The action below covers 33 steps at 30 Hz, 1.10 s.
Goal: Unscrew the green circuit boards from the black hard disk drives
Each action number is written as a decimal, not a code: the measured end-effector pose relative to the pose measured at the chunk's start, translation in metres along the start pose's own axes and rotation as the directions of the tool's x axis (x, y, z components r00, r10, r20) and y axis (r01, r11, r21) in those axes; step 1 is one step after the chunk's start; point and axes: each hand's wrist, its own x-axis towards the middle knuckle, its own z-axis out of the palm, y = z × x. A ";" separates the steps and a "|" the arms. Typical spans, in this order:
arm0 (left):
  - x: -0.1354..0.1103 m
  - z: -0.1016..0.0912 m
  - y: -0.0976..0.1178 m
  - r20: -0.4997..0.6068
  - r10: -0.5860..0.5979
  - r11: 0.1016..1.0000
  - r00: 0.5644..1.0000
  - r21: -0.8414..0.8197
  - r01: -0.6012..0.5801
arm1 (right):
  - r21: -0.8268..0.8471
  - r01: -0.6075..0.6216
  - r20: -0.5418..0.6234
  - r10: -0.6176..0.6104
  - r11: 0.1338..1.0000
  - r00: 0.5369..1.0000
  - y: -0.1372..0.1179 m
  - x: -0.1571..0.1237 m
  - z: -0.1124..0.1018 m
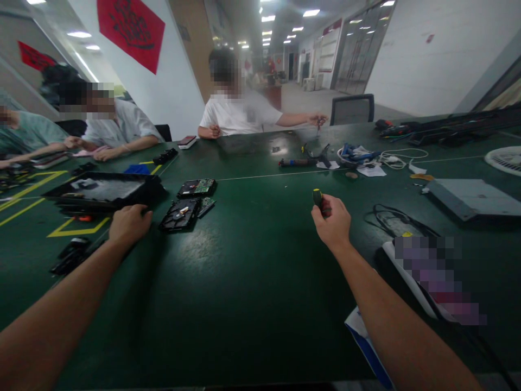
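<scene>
My right hand [334, 221] is closed around a screwdriver with a dark green and yellow handle [317, 196], held above the table; its shaft is hidden. On the other side, my left hand [129, 224] has its fingers curled, at the front right corner of a black tray [150, 187]. Something dark shows at its fingertips, but I cannot make out what it is. Just right of that hand lie a black hard drive [179, 216], another drive with a green circuit board [197, 187], and a small loose circuit board [206, 206].
Black parts [71, 255] lie at the left. A grey metal box [476, 198], cables [401, 217] and a blurred-out item [435, 277] stand at the right. Farther back are a dark tool [299, 162] and a bundle of blue cable [358, 153]. Several people sit across the table [244, 304].
</scene>
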 end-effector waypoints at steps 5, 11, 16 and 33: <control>0.000 0.031 0.076 -0.020 0.094 0.996 0.995 -0.006 -0.094 | -0.001 0.010 0.008 -0.010 1.000 1.000 -0.004 -0.002 -0.001; -0.016 0.060 0.124 -0.085 0.024 1.000 0.996 0.007 -0.024 | 0.001 0.001 0.005 -0.001 1.000 1.000 -0.006 -0.004 -0.004; -0.033 0.057 0.142 -0.108 0.042 0.998 0.993 0.057 -0.036 | -0.003 -0.004 0.019 0.004 1.000 1.000 -0.006 -0.004 -0.002; -0.108 0.061 0.272 -0.143 0.410 0.911 0.901 0.018 -0.412 | 0.208 -0.568 0.415 0.454 0.796 0.788 0.013 -0.008 0.013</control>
